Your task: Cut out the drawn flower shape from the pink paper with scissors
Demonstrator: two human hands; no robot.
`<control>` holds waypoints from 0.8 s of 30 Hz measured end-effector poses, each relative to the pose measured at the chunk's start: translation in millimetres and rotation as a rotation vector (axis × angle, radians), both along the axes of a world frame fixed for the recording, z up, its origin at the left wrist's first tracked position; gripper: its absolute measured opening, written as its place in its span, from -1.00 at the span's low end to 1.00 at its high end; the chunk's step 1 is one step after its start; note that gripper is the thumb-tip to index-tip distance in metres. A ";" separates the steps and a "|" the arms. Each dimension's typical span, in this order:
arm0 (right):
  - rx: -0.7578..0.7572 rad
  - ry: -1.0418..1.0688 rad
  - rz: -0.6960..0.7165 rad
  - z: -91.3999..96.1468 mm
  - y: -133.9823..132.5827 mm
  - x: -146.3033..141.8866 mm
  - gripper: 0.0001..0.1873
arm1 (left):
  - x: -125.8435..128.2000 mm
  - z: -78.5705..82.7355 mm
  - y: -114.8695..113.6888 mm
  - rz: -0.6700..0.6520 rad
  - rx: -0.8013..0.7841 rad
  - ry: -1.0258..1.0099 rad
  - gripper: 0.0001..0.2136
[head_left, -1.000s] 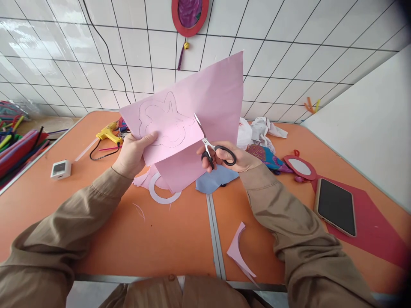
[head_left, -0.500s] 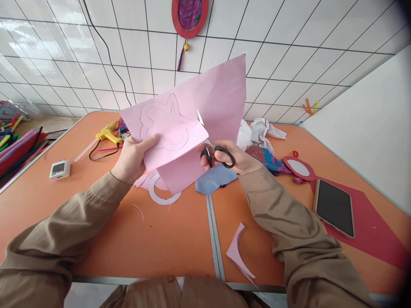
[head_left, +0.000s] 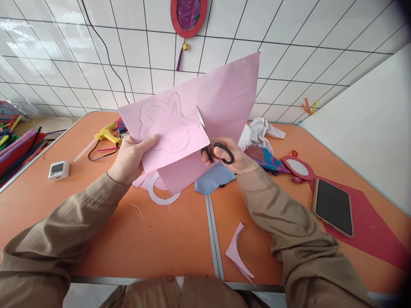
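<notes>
My left hand grips the left edge of a folded sheet of pink paper, thumb on top. A wavy outline is drawn in dark line on the sheet's left part. In my right hand is a pair of scissors with black handles. One blade shows in front of the sheet's rear part; the other is hidden by the near flap. A slit runs in from the sheet's lower edge at the blades. Below the sheet lie a white ring and a blue piece.
On the orange table are a yellow glue gun, a small white device, a phone on red paper, a red-rimmed oval and a pink offcut. A tiled wall stands behind.
The sheet's right part has swung a little to the right and opened wider. The scissor blades have closed somewhat. My left hand keeps the same grip.
</notes>
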State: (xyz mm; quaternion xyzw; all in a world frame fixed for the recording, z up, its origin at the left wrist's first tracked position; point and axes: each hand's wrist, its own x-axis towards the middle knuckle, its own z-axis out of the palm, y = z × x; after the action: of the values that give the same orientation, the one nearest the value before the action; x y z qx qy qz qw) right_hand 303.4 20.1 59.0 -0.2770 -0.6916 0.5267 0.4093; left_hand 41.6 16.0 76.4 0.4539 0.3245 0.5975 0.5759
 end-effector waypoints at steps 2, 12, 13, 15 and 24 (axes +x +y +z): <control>0.011 0.009 -0.041 -2.7 0.7 -0.2 -0.47 | -0.3 -0.1 0.1 -0.002 0.028 0.013 -0.58; 0.059 -0.066 -0.133 1.1 -3.3 -3.1 -0.46 | -0.7 1.7 -0.9 0.016 0.030 0.055 -0.57; 0.058 -0.076 -0.145 2.1 -4.0 -3.1 -0.46 | -1.0 1.7 -0.8 0.017 0.029 0.052 -0.57; 0.054 -0.093 -0.170 3.7 -5.2 -3.0 -0.45 | -1.4 1.4 -0.3 0.023 0.026 0.051 -0.55; 0.034 -0.105 -0.217 6.6 -8.6 -4.8 -0.49 | 0.6 3.0 -1.9 0.024 0.029 0.056 -0.52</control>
State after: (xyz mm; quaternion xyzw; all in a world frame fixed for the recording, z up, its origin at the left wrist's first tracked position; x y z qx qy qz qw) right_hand 298.7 11.5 65.6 -0.3706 -0.6868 0.4523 0.4316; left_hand 42.1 14.1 79.3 0.4747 0.3373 0.5962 0.5527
